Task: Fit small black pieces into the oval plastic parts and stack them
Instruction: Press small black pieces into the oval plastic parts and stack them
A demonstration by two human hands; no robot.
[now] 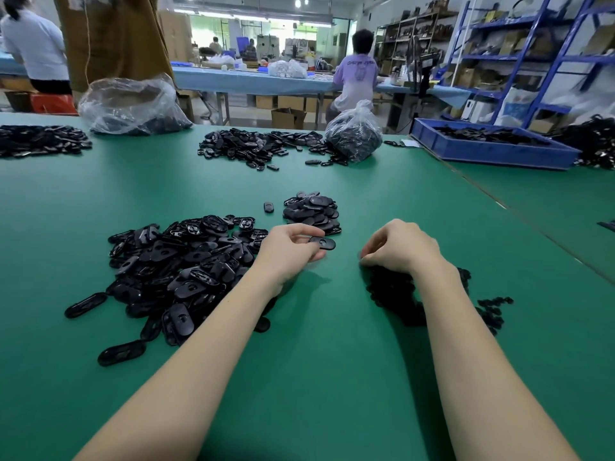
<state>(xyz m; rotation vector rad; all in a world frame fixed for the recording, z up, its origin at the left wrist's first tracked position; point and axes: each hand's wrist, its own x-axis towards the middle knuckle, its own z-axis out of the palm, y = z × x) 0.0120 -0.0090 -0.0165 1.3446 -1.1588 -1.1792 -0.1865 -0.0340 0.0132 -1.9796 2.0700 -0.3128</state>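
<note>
Two bare forearms are reaching in from the near edge over the green table (332,377). Between finger and thumb, the left hand (286,251) is pinching one oval plastic part (322,243), holding it just above the table at centre. To its right the right hand (397,249) is resting with fingers curled down onto a heap of small black pieces (396,291); whether it is gripping any I cannot tell, since the fingertips are hidden.

Left of the held part a loose pile of oval parts (179,271) is spreading across the table. Just beyond the left hand a smaller stacked pile (312,212) is sitting, with a single oval (268,207) lying beside it on the left.

Farther away, another scatter of black parts (259,146) is lying mid-table. A knotted clear bag (354,134) filled with black parts is sitting at its right end, and a second, slumping clear bag (133,104) holding dark parts is sitting at the far left. At the far right a blue tray (492,148) is holding more black parts
</note>
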